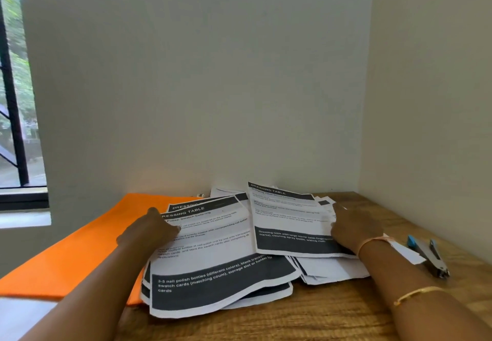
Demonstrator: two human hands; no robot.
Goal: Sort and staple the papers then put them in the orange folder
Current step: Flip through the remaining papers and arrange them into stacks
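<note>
Several printed sheets headed "DRESSING TABLE" lie in two loose piles on the wooden table (332,311). My left hand (149,230) rests on the left pile of papers (213,274), fingers curled over its left edge. The right pile of papers (290,223) lies overlapping beside it, and my right hand (351,227) holds its right edge. The orange folder (80,250) lies flat at the left, partly under the left pile. A metal stapler with blue tips (428,256) lies at the right of the table.
The table stands in a corner, with a wall behind (199,87) and a wall at the right (431,101). A window (16,101) is at the far left. More loose sheets (330,271) stick out under the right pile.
</note>
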